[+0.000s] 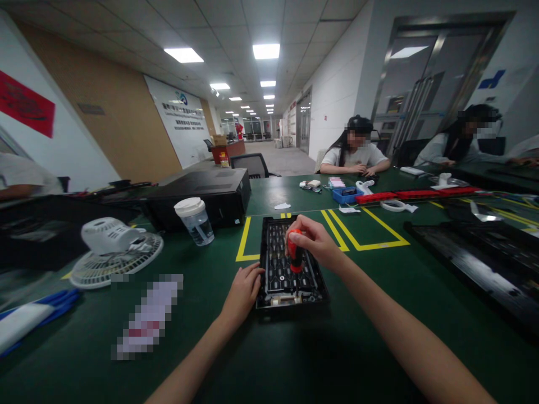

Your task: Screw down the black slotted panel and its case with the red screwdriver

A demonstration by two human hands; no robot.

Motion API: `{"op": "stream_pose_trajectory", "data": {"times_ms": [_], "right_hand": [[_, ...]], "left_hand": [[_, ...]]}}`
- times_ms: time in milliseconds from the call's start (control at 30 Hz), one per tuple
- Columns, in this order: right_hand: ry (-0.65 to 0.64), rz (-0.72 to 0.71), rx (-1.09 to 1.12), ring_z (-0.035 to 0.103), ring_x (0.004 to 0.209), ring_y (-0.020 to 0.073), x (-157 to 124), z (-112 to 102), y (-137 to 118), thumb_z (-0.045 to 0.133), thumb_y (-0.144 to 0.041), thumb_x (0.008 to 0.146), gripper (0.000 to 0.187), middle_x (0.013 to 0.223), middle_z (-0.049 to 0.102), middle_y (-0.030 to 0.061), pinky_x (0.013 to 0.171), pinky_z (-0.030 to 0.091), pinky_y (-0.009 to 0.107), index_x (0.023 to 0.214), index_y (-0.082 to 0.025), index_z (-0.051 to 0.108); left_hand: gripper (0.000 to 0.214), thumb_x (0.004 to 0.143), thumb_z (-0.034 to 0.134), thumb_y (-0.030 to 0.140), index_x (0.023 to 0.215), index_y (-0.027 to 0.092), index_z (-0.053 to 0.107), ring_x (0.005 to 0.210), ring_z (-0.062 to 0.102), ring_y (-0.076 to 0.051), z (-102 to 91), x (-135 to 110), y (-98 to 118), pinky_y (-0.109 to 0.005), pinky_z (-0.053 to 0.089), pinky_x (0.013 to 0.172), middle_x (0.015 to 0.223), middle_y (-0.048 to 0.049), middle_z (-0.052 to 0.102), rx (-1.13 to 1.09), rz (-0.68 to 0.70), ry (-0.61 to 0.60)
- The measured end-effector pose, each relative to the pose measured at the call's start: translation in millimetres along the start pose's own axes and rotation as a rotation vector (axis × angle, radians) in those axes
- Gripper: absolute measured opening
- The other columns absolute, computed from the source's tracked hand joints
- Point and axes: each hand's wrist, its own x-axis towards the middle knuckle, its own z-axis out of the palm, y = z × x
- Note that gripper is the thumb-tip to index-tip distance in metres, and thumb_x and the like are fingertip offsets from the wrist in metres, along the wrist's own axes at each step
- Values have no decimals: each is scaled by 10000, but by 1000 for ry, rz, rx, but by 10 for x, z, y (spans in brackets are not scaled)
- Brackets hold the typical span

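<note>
A black tool case (314, 275) lies on the green table in front of me, with rows of small metal bits (275, 261) in its tray. My right hand (314, 238) is closed around the top of a red and black screwdriver (296, 259), held upright over the tray. The screwdriver's lower end is among the bits; I cannot tell whether it touches one. My left hand (244, 286) rests on the table with its fingers stretched out, their tips against the case's left edge.
To the left are a lidded cup (196, 221), a white fan (113, 249), a black computer case (202, 196) and a pixelated flat item (149, 317). A blue bin (346, 194) stands beyond. A black panel (475, 264) lies right. Two people sit across the table.
</note>
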Motion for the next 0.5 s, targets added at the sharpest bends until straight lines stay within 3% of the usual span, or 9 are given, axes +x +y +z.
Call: {"op": "stream_pose_trajectory", "data": {"times_ms": [500], "right_hand": [[82, 15, -127, 515, 529, 89, -20, 18, -50, 594, -400, 770, 289, 650, 528, -13, 483, 389, 206, 719, -167, 431]], "left_hand": [[266, 890, 345, 235, 1022, 223, 576, 1143, 490, -193, -9, 9, 14, -479, 299, 1043, 1198, -53, 560, 0, 11, 18]]}}
